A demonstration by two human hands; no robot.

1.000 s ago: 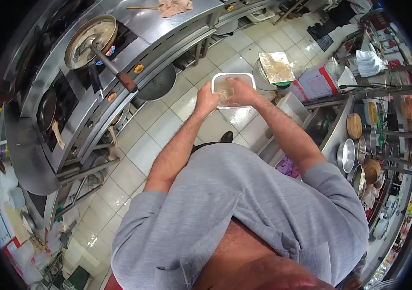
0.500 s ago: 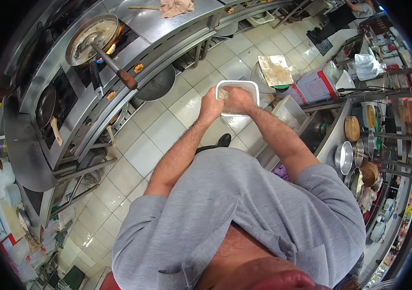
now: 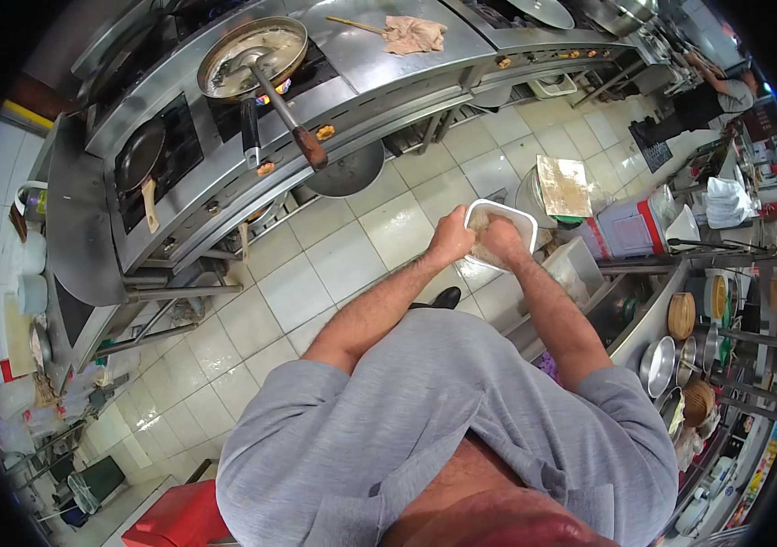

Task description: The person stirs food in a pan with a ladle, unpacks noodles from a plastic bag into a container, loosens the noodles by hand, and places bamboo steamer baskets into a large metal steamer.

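Note:
My left hand (image 3: 451, 238) is closed round the left rim of a white square plastic tub (image 3: 525, 219), held above the tiled floor. Inside the tub is my right hand (image 3: 501, 240), its fingers down and hidden, so I cannot tell whether they grip anything. A pale food (image 3: 479, 223) shows beside it, too small to name. Over on the stove, a wide pan (image 3: 299, 41) holds bubbling light-coloured liquid above a flame. A long wooden-handled ladle (image 3: 283, 108) rests in that pan, its handle sticking out over the stove's front edge.
A dark frying pan (image 3: 141, 155) sits on the left burner. A cloth (image 3: 414, 34) lies on the steel top. Beyond the tub stand a bucket with a board (image 3: 563, 185) and a red-and-white container (image 3: 632, 228). Metal bowls (image 3: 658, 366) line the right. Another person (image 3: 698, 109) is far right.
The whole view has shifted, so stove, floor and tub appear further right and lower. My left hand keeps its hold on the tub and my right hand stays inside it.

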